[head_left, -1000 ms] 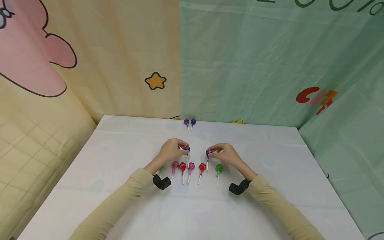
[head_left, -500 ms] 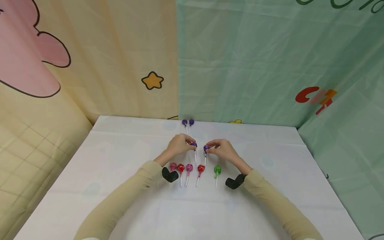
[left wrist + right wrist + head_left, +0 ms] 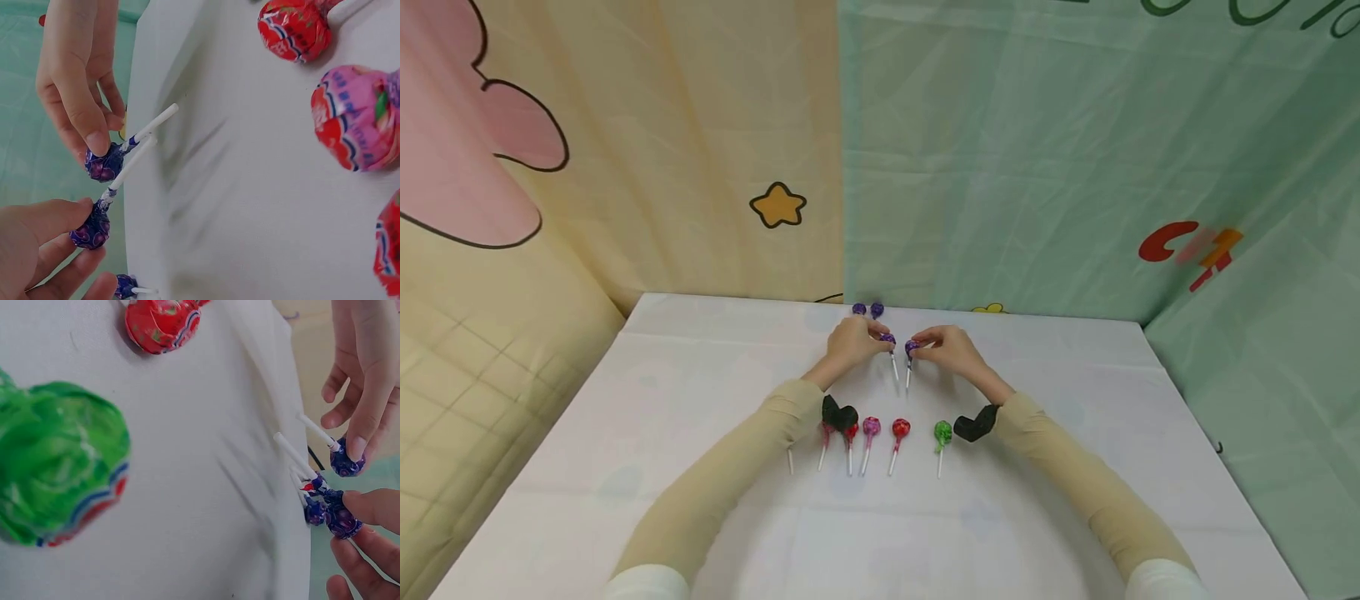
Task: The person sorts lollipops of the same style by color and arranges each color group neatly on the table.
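My left hand (image 3: 850,343) pinches a purple-wrapped lollipop (image 3: 92,230) by its head, with the white stick pointing back toward me. Just to its right, my right hand (image 3: 953,350) grips a second purple lollipop (image 3: 342,519) the same way. Both are held above the table, side by side with a small gap between them. Beyond my left hand, two more purple lollipops (image 3: 877,310) lie at the table's far edge, their sticks hidden by the hand in the head view.
Across the white table (image 3: 880,533) runs a row of lollipops, including a pink one (image 3: 871,426), a red one (image 3: 901,428) and a green one (image 3: 942,432). My left wrist's black camera (image 3: 839,414) partly covers the row's left end. Printed curtains (image 3: 985,167) stand behind the table.
Both hands have moved farther from me toward the far edge, carrying their purple lollipops. The left hand has also gone right, so the two lollipops are closer together.
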The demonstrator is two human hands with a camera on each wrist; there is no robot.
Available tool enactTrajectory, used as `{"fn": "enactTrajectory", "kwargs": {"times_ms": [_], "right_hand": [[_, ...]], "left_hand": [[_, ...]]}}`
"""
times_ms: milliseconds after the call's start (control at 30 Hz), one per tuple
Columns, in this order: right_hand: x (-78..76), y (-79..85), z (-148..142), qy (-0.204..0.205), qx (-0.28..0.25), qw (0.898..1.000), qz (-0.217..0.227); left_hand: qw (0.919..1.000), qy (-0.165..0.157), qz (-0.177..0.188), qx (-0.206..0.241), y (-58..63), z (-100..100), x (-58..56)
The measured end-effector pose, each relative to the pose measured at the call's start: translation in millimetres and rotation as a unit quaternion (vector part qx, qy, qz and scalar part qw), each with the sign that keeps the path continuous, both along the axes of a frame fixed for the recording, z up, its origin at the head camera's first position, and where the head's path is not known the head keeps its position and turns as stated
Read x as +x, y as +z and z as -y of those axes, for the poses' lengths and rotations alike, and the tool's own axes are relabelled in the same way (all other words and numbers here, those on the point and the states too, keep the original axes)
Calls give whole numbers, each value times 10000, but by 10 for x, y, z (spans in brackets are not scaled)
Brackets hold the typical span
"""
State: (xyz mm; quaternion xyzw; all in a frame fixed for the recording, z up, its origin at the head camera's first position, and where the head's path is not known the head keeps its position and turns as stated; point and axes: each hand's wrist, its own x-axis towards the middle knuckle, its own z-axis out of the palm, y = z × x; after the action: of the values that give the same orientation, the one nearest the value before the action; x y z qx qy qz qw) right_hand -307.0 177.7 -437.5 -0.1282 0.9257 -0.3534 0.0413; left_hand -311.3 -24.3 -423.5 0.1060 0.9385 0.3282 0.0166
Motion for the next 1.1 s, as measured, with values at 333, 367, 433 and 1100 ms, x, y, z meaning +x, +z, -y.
{"fn": "enactTrajectory", "kwargs": {"times_ms": [333, 367, 433, 1100], "right_hand": [[-292, 33, -5, -269, 72, 9995, 172], [-324, 33, -5, -295, 57, 9994, 160], [-388, 34, -7, -341, 24, 9993, 144], [-771, -48, -16, -637, -251, 9977, -4]], "left_hand": [[9995, 313, -4, 100, -18, -43, -284], [9993, 341, 14, 129, -20, -49, -316], [9990, 394, 59, 188, -18, -65, -377], [9974, 646, 60, 330, -109, -330, -745]]}}
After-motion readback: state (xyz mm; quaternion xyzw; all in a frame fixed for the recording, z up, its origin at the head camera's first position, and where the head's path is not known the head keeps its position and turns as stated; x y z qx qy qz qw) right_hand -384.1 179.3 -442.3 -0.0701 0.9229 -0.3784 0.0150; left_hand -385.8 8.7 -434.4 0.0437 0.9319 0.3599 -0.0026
